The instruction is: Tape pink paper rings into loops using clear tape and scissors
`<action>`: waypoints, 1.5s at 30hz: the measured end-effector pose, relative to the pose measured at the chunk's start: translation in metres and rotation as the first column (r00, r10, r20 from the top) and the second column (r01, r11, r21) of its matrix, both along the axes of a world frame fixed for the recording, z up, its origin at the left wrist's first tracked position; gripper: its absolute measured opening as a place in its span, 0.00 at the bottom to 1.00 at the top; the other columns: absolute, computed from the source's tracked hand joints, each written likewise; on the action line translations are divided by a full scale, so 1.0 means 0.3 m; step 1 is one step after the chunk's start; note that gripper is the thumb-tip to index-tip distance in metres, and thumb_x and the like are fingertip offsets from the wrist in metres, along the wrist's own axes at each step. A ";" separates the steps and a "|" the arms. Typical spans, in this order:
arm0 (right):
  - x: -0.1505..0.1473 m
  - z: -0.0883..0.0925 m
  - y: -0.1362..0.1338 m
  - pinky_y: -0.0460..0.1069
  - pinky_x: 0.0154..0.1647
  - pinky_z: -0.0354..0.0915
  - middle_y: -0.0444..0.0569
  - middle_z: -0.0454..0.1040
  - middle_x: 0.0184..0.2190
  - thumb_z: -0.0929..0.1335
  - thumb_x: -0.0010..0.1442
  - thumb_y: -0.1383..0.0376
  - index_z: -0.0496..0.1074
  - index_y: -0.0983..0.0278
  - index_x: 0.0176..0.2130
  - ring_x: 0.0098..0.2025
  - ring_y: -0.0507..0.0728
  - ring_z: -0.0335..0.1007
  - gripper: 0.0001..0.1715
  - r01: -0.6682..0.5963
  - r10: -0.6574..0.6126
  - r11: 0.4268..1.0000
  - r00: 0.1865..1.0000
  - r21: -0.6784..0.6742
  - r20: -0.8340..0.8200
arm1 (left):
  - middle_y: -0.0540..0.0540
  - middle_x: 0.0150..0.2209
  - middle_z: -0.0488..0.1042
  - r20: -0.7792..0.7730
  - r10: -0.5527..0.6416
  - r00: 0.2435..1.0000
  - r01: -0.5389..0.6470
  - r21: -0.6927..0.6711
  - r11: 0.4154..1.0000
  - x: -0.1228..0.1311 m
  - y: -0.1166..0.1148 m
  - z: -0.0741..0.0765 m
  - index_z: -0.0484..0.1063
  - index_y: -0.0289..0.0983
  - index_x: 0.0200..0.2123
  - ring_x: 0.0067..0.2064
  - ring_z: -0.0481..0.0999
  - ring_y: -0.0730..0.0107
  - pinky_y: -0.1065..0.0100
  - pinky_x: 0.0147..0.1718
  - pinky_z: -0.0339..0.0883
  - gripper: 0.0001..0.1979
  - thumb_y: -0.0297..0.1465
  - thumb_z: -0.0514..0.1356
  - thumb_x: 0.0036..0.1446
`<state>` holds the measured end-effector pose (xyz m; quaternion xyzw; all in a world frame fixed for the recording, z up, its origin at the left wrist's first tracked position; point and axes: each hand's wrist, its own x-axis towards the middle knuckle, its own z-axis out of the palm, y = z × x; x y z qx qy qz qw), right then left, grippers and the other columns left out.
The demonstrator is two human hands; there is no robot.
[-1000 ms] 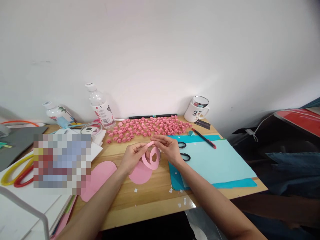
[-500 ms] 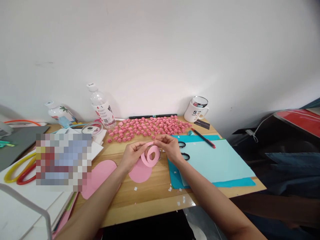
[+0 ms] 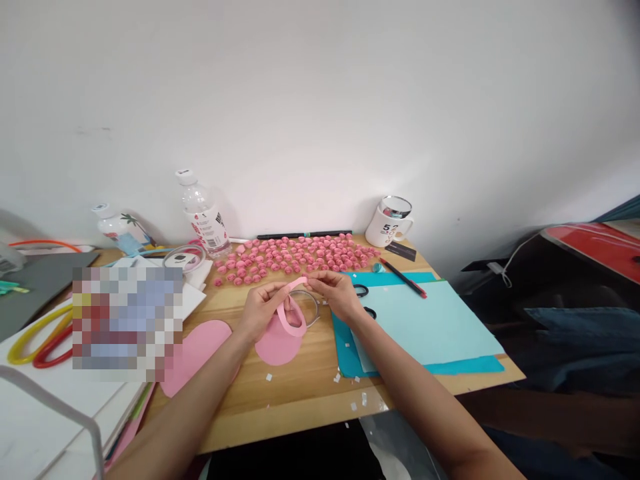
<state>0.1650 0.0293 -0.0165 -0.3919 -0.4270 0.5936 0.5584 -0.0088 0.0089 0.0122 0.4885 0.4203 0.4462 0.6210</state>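
Note:
My left hand [image 3: 261, 310] is closed around one side of a curled pink paper strip [image 3: 295, 329], whose loop hangs below the fingers. The fingertips of my right hand [image 3: 334, 293] pinch the strip's upper end. Under the loop lies a pink paper circle [image 3: 277, 350] on the wooden table. A larger pink paper piece [image 3: 200, 357] rests to its left, partly behind my left forearm. Between the hands, a clear ring like a tape roll [image 3: 315, 311] lies flat. Many small rolled pink paper roses [image 3: 295, 253] are spread beyond my hands.
Scissors [image 3: 370, 311] with black handles lie by my right wrist on blue paper sheets [image 3: 425, 327]. A red-and-black pen [image 3: 406, 279] and a white mug [image 3: 387, 225] are behind. At left stand a water bottle [image 3: 203, 217] and piled papers [image 3: 45, 400].
The spiral has opened into a looser loop and dropped lower left, with its upper end stretched between my hands. The ring behind it is more exposed.

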 end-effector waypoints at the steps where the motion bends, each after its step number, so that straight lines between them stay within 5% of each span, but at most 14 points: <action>1: 0.001 -0.001 0.001 0.48 0.38 0.67 0.45 0.76 0.25 0.75 0.42 0.61 0.76 0.64 0.30 0.29 0.51 0.72 0.13 -0.002 0.002 1.000 1.000 0.004 0.000 | 0.53 0.16 0.69 0.001 0.004 1.000 -0.004 -0.006 1.000 0.000 0.000 -0.001 0.74 0.33 0.33 0.17 0.70 0.72 0.71 0.18 0.66 0.13 0.37 0.63 0.49; 17: 0.003 0.013 -0.002 0.49 0.35 0.68 0.44 0.76 0.24 0.76 0.39 0.61 0.75 0.64 0.29 0.28 0.52 0.72 0.15 0.033 -0.033 0.999 0.999 -0.004 -0.019 | 0.51 0.18 0.72 0.013 0.072 0.997 -0.071 -0.042 0.997 0.003 0.004 -0.003 0.74 0.33 0.33 0.17 0.70 0.75 0.74 0.16 0.63 0.13 0.36 0.65 0.45; 26: 0.000 0.033 -0.015 0.45 0.24 0.62 0.43 0.72 0.19 0.75 0.41 0.58 0.72 0.65 0.25 0.22 0.49 0.65 0.14 -0.008 0.006 1.000 0.997 0.024 0.083 | 0.51 0.18 0.72 0.129 0.073 0.989 -0.052 -0.158 0.986 0.013 0.002 0.002 0.74 0.32 0.31 0.17 0.69 0.77 0.75 0.17 0.64 0.14 0.34 0.68 0.41; 36: 0.001 0.022 -0.008 0.50 0.39 0.67 0.45 0.77 0.27 0.74 0.44 0.60 0.76 0.64 0.32 0.30 0.52 0.72 0.13 -0.011 0.011 0.999 1.000 0.031 0.004 | 0.54 0.17 0.70 0.136 0.065 0.989 -0.046 -0.140 0.989 0.011 0.009 -0.006 0.73 0.33 0.36 0.16 0.69 0.77 0.75 0.15 0.63 0.16 0.36 0.66 0.44; 45: -0.008 0.030 0.000 0.47 0.33 0.66 0.42 0.75 0.23 0.75 0.40 0.62 0.74 0.64 0.29 0.25 0.50 0.69 0.13 0.062 -0.060 0.997 0.998 0.053 -0.033 | 0.52 0.18 0.70 0.073 0.088 0.993 -0.086 -0.037 0.996 0.011 0.009 -0.024 0.73 0.33 0.34 0.18 0.68 0.79 0.78 0.17 0.60 0.12 0.35 0.64 0.47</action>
